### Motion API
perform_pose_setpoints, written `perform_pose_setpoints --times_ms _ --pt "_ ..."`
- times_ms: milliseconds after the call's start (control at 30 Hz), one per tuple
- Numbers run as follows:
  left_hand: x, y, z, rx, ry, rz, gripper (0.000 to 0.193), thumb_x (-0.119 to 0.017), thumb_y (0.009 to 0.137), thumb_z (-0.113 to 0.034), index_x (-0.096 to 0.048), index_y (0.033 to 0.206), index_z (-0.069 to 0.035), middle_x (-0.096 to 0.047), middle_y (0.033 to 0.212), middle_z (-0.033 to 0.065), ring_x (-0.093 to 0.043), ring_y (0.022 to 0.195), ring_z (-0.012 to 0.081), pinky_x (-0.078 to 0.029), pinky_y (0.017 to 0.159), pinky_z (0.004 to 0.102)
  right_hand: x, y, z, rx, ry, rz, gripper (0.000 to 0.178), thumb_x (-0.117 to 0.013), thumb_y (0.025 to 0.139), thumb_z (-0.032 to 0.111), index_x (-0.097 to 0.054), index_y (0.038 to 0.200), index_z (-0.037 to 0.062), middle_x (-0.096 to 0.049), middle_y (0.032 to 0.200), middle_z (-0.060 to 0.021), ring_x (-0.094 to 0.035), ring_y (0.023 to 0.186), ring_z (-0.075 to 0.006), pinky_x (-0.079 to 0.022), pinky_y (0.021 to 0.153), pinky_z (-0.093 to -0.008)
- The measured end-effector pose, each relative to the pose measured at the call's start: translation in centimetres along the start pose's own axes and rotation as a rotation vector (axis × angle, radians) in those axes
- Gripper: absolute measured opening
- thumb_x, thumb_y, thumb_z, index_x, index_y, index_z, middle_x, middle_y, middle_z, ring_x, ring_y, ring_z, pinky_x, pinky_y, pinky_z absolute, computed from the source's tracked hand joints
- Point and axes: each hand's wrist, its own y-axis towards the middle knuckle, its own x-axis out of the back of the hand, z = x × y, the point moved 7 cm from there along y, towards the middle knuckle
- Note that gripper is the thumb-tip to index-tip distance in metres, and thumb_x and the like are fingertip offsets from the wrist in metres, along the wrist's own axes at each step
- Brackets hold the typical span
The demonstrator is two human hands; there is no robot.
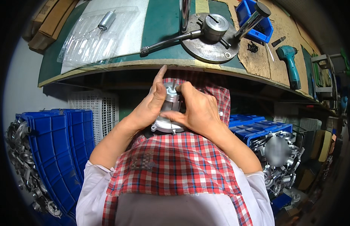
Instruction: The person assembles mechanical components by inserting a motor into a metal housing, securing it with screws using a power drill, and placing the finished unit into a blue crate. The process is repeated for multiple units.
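Observation:
In front of my apron, close to the table's front edge, a silvery cylindrical motor [170,104] stands upright with a thin shaft at its top. Below it shows a round cast metal housing [165,125] with small lugs on its rim. My left hand [150,104] presses against the motor's left side, thumb bent and fingers stretched upward. From the right, my right hand [200,109] is closed around it, its index finger bent near the top and its thumb across the lower part. The palms hide much of the motor's sides.
On the green bench [160,26] lie a motor [106,20] in a clear plastic tray [79,47], a round-based metal stand [211,52], a blue screw bin [263,34] and a teal power screwdriver [290,66]. Blue crates [50,147] and cast parts [22,150] flank me.

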Motion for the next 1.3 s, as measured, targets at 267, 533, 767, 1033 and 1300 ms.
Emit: perform_pose_setpoints --times_ms 267,533,767,1033,1300 --pt "1.5 0.5 -9.5 -0.449 0.556 -0.164 0.077 -0.046 0.096 -0.059 -0.038 0.147 -0.002 -0.059 0.129 0.0175 -0.048 0.126 0.0324 -0.032 0.110 0.0418 -1.0 -1.3 -7.0 -0.408 0.702 -0.275 0.039 -0.076 0.087 0.034 -0.052 0.096 0.0041 -0.060 0.069 -0.0047 -0.054 0.054 -0.0129 -0.043 0.050 -0.0257" --pt "-0.7 0.6 -4.4 -0.537 0.251 -0.145 0.066 -0.076 0.076 -0.007 -0.048 0.135 0.002 -0.054 0.132 0.0175 -0.051 0.127 0.0295 -0.039 0.109 0.0375 -4.5 -4.2 -7.3 -0.785 1.967 -0.223 0.028 -0.070 0.089 0.009 -0.063 0.115 0.0001 -0.069 0.108 -0.0118 -0.070 0.093 -0.0202 -0.061 0.079 -0.0349" --pt "-4.1 3.5 2.4 -0.301 -0.027 -0.082 0.065 -0.076 0.077 -0.008 -0.048 0.134 0.002 -0.054 0.131 0.0170 -0.052 0.126 0.0288 -0.040 0.108 0.0372 -7.6 -5.6 -7.1 -0.857 2.064 -0.185 0.028 -0.069 0.091 0.010 -0.062 0.116 -0.0006 -0.067 0.111 -0.0113 -0.068 0.097 -0.0207 -0.059 0.085 -0.0376" --pt "-4.7 3.8 3.6 -0.266 -0.042 -0.107 0.063 -0.076 0.077 -0.008 -0.049 0.134 0.002 -0.056 0.130 0.0164 -0.053 0.124 0.0279 -0.041 0.106 0.0369 -8.1 -5.0 -6.5 -0.761 2.130 -0.123 0.028 -0.069 0.090 0.008 -0.063 0.117 0.0027 -0.068 0.112 -0.0099 -0.068 0.099 -0.0202 -0.059 0.086 -0.0371" --pt "-5.0 4.1 4.0 -0.244 -0.057 -0.097 0.062 -0.077 0.078 -0.009 -0.050 0.133 0.001 -0.057 0.129 0.0159 -0.054 0.122 0.0270 -0.043 0.105 0.0366 -8.5 -5.1 -7.1 -0.782 2.067 -0.150 0.033 -0.070 0.089 0.008 -0.061 0.121 0.0048 -0.067 0.114 -0.0097 -0.067 0.101 -0.0201 -0.059 0.086 -0.0371"
